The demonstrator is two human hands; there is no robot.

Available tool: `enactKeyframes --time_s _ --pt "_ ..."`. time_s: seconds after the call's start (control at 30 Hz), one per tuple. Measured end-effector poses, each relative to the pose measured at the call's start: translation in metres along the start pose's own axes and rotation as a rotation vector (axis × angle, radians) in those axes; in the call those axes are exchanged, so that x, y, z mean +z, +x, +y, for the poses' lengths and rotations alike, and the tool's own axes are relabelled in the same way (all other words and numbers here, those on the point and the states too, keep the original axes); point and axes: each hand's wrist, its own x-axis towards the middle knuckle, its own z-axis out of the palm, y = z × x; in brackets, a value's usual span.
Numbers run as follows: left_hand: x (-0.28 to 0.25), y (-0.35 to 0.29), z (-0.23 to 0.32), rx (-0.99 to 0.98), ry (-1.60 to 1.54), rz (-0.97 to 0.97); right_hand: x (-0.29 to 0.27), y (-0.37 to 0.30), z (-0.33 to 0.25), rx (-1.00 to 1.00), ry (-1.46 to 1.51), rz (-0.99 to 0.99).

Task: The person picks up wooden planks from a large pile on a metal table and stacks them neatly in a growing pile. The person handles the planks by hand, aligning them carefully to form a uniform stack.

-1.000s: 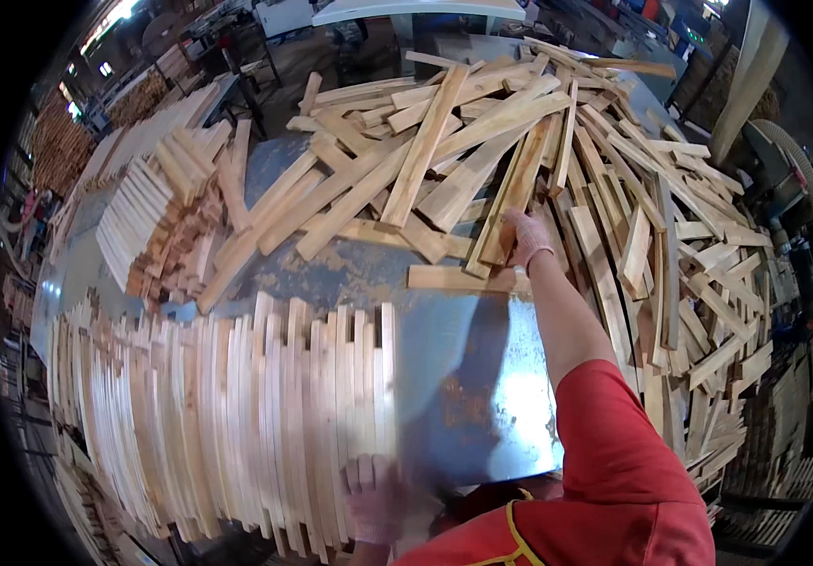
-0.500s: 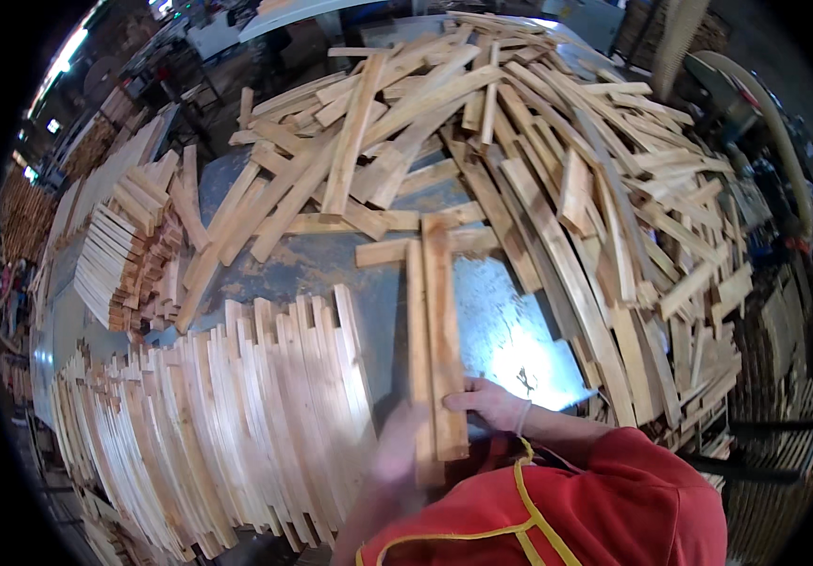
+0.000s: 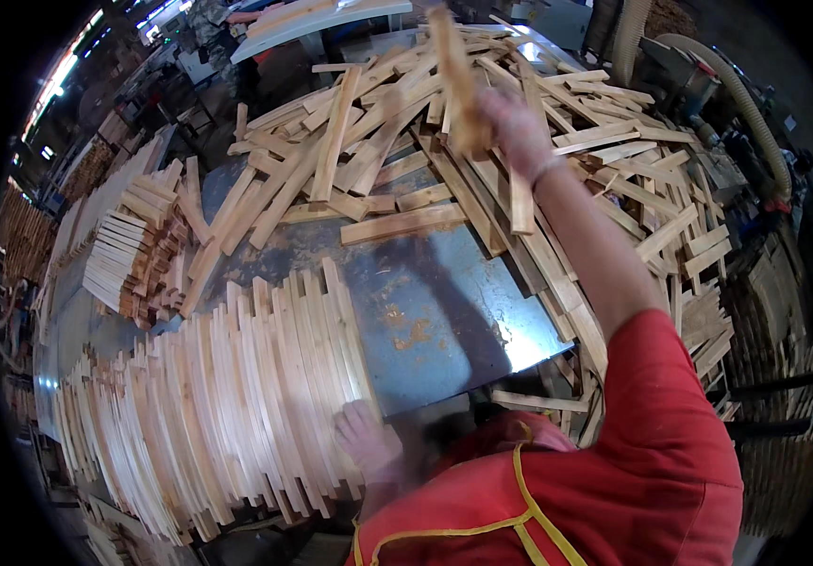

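My right hand (image 3: 517, 132), blurred by motion, reaches out over the far heap with its arm stretched. It grips a short wooden strip (image 3: 458, 85), which stands raised and smeared in front of the loose pieces. Low in the middle, my left hand (image 3: 367, 440) rests with its fingers laid on the right end of a long row of wooden strips (image 3: 265, 401). Those strips stand side by side, close together, with uneven ends. A bare stretch of the metal table (image 3: 425, 325) lies between the row and the heap.
A big jumbled heap of wooden strips (image 3: 406, 123) covers the table's far and right sides. A stack of short strips (image 3: 128, 259) sits at the left. Beyond stand a white table (image 3: 321, 26) and a ribbed hose (image 3: 774, 151). Sawdust (image 3: 411, 330) dots the metal.
My right hand has swung up and away, carrying a strip over the heap. My left hand has moved left onto the row. The two strips held upright before me are gone from there.
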Motion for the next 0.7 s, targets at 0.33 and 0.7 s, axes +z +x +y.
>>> enactKeyframes --time_s 0.33,0.7 --pt "-0.051 0.047 0.070 0.228 -0.124 -0.008 -0.099 -0.048 0.161 0.215 -1.471 0.126" --pt "0.003 0.243 0.198 0.130 -0.366 -0.113 -0.095 -0.071 0.215 0.306 -1.358 -0.091"
